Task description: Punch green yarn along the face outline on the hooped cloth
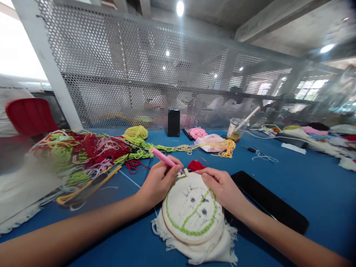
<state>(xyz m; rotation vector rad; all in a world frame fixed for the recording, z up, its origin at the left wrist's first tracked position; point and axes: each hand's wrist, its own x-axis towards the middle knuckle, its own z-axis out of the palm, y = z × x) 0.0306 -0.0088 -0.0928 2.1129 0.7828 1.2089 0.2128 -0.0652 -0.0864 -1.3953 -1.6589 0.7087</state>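
An embroidery hoop [194,207] stretched with white cloth lies tilted in front of me. Thick green yarn stitches outline a circle on it, with a curved line across and dark printed marks inside. My left hand [160,181] is closed around a pink punch needle [163,157] at the hoop's upper left edge. Its handle points up and left; its tip is hidden by my fingers. My right hand [222,185] grips the hoop's upper right rim, thumb on the cloth. A small red yarn ball [196,165] sits just behind the hoop.
Tangled red and green yarn [91,148] covers the left side, with yellow-handled scissors [89,185] near it. A black phone [174,123] stands upright at the back. A drink cup [236,129] with a straw is behind right. A long black object [271,200] lies beside my right arm.
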